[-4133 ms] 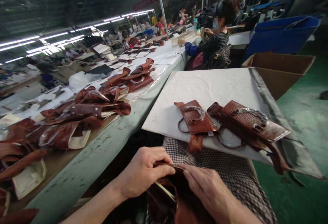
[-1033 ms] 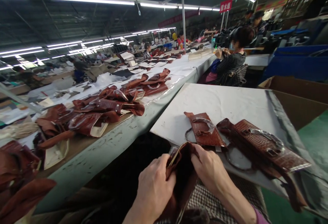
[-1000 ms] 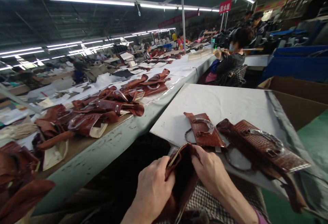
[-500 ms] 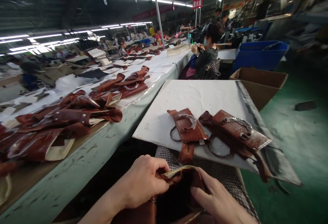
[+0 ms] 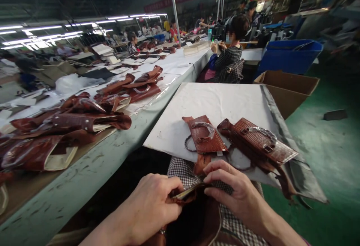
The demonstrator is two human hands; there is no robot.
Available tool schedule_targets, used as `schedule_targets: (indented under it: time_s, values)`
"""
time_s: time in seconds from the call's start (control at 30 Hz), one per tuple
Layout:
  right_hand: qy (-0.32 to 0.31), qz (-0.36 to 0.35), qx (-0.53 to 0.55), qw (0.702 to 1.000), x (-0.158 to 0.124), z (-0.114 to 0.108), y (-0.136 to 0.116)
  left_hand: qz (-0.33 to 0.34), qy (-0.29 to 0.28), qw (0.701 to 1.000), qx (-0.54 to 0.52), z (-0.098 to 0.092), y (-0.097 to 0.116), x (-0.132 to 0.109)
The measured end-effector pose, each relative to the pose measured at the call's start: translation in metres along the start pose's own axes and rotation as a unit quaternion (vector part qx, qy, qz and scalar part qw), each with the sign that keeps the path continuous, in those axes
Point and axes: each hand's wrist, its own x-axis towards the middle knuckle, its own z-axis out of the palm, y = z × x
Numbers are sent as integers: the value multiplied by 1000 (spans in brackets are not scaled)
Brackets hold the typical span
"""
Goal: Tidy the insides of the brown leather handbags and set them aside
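Note:
A brown leather handbag (image 5: 211,216) rests on my lap with its mouth open and a dark inside. My left hand (image 5: 156,197) pinches the pale-edged rim between thumb and fingers. On the same rim, farther right, the thumb and fingertips of my right hand (image 5: 234,188) close on the edge. Much of the bag lies below the picture or behind my hands. Just beyond, two brown crocodile-patterned bag pieces with plastic-wrapped handles, a smaller one (image 5: 210,143) and a larger one (image 5: 270,137), lie on a white board (image 5: 171,126).
To the left, a long covered table (image 5: 118,163) carries a heap of brown leather bags (image 5: 70,120). A person in a striped top (image 5: 232,56) sits ahead. Behind the board stand a cardboard box (image 5: 289,88) and a blue bin (image 5: 287,56).
My right hand has shifted from the bag's right side up and leftward to the far rim, and its fingers now pinch there. The left hand keeps its grip. The view has tilted slightly.

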Motion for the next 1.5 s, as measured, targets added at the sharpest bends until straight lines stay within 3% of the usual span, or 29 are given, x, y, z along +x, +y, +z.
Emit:
schedule_targets:
  time_s: [0.13,0.3,0.6,0.77,0.9,1.1,1.33,1.5]
  values:
    - [-80,12,-14,997,17,-5,-8,-1,-8,1000,-11,-2,-3,-3]
    - [-95,23,-40,994,20,2,-10,-32,-3,999,-29,-7,-5,-5]
    - [-42,34,-26,998,13,15,-9,-61,-15,998,-28,-10,-11,-8]
    - [-29,18,-6,999,12,19,-6,-61,40,996,-57,-7,-19,-12]
    - [-10,8,-15,1000,9,27,-1,-61,46,991,-110,-4,-23,-15]
    - [66,55,-5,996,6,40,-5,-64,43,987,-144,-3,-28,-18]
    - [96,126,5,987,-1,44,-7,-65,62,982,-168,0,-25,-18]
    - [83,129,2,988,-5,44,-7,-63,52,969,-233,6,-25,-15]
